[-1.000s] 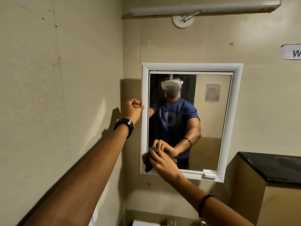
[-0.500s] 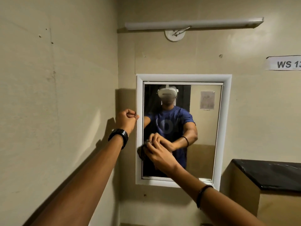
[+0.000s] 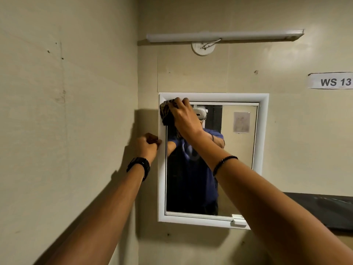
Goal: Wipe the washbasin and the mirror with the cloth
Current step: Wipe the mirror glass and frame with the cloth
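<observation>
A white-framed mirror (image 3: 262, 150) hangs on the beige wall ahead. My right hand (image 3: 186, 119) presses a dark bunched cloth (image 3: 166, 112) against the mirror's top left corner, over frame and glass. My left hand (image 3: 148, 147), with a black watch at the wrist, is a closed fist resting against the outer left edge of the frame at mid height. I cannot tell whether it pinches the frame. The washbasin is out of view below.
A tube light (image 3: 223, 36) is mounted above the mirror. A paper label reading WS 13 (image 3: 331, 81) is stuck at the right. A black countertop (image 3: 324, 209) juts out at the lower right. The side wall (image 3: 66, 111) stands close on the left.
My right hand has carried the cloth up from the mirror's lower left to its top left corner. The view has tilted upward. My left fist stays at the frame's left edge.
</observation>
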